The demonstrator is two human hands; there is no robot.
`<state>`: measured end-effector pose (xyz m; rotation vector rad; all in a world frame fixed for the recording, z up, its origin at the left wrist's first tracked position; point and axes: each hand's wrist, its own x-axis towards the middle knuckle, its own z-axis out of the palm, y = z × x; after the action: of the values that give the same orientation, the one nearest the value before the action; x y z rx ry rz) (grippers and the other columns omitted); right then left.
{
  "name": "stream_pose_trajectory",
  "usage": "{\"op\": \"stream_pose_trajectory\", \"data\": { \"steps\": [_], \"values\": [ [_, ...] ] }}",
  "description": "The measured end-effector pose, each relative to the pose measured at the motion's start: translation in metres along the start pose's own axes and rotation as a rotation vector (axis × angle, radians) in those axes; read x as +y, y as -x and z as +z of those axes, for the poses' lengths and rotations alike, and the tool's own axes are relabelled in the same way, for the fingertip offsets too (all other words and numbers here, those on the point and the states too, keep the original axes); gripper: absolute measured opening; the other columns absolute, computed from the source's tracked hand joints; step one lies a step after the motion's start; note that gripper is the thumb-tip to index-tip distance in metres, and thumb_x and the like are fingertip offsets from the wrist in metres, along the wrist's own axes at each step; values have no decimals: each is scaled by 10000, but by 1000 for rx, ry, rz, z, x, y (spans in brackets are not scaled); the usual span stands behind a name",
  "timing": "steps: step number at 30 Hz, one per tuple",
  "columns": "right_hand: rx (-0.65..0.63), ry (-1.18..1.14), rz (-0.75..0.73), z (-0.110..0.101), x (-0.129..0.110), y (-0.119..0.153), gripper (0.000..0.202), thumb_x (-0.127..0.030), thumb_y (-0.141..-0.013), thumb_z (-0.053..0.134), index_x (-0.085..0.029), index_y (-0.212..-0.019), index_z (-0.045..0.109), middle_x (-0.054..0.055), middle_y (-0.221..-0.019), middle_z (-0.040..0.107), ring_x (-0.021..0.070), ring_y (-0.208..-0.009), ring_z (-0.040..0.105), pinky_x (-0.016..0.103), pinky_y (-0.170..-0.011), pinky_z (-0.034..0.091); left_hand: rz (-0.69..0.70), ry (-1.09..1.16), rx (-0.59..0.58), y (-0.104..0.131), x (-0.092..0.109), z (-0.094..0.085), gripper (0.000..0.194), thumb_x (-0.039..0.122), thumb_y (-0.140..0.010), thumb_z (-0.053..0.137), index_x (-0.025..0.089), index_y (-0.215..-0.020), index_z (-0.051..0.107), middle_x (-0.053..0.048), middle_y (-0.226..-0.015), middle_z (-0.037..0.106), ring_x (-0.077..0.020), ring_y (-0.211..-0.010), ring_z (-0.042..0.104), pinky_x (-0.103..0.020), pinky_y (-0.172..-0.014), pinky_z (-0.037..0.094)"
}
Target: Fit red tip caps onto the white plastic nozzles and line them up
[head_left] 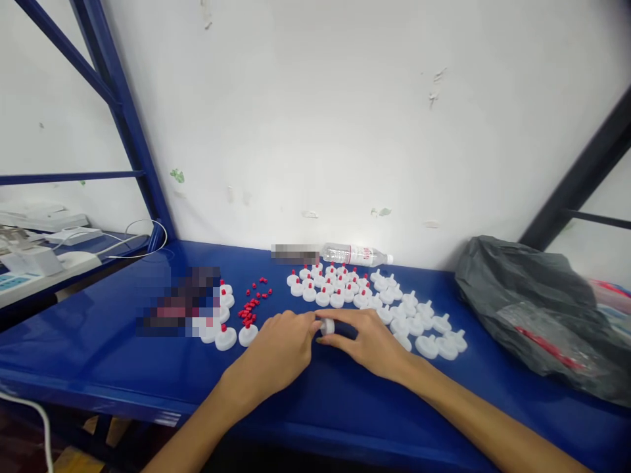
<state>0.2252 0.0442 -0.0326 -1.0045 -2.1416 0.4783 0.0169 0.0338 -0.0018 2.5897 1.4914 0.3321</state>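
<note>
Both hands are meeting over the blue, glossy bench (305,420), and a small white plastic piece (327,327) is sitting right between them, near the bench's middle. The left hand (283,345) is curling inward, its fingers pressing together at the piece's left side; the right hand (377,345) is arching in, index finger above and thumb below, pinching around it. The piece's long axis is seemingly running sideways, hand to hand; which end is facing which way, I cannot tell, as fingers are hiding part of it.

Behind, smooth white round caps (428,347) are standing in a loose cluster, narrow nozzles pointing mostly upward, some wearing red tips. Loose little red tips (250,318) are lying scattered to the left. A clear ribbed bottle (352,254) is resting on its side by the wall, and a crinkled black plastic bag (493,289) is slumping at the right.
</note>
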Motion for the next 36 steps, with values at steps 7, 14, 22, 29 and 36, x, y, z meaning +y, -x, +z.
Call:
{"op": "stream_pose_trajectory", "data": {
  "steps": [7,14,22,29,36],
  "values": [
    [-115,191,13,6,-4,0,250,-393,-909,766,-245,-1108,733,45,-1102,749,243,-1068,662,371,-937,505,-58,-33,46,-5,-2,-1,355,408,-1076,388,230,-896,637,-40,-825,726,-258,-803,680,-330,-645,304],
    [33,163,183,-6,-13,0,264,-472,-934,693,-222,-982,621,-25,-787,651,153,-694,600,288,-672,441,-159,-147,132,0,-25,-27,348,354,-1071,385,226,-876,643,-53,-850,733,-260,-803,679,-344,-672,346],
    [-159,172,134,-1,-14,-1,327,-442,-1043,497,-260,-1074,766,-42,-608,656,122,-520,564,263,-602,364,-136,-136,139,4,-73,-40,329,329,-1024,434,221,-948,735,-88,-1022,756,-280,-1015,659,-362,-870,457],
    [80,425,181,-43,-6,-10,485,-454,-1053,405,-223,-777,730,0,-589,654,153,-508,551,290,-572,308,-119,-101,52,5,-75,-42,334,248,-959,458,251,-865,779,-82,-871,769,-262,-929,685,-327,-821,473],
    [63,704,353,-82,7,-15,447,-461,-1038,421,-235,-788,714,16,-632,690,197,-578,612,303,-561,287,-175,-83,7,-2,-86,-38,268,233,-885,527,254,-793,777,-77,-817,770,-255,-871,696,-309,-766,472]
  ]
}}
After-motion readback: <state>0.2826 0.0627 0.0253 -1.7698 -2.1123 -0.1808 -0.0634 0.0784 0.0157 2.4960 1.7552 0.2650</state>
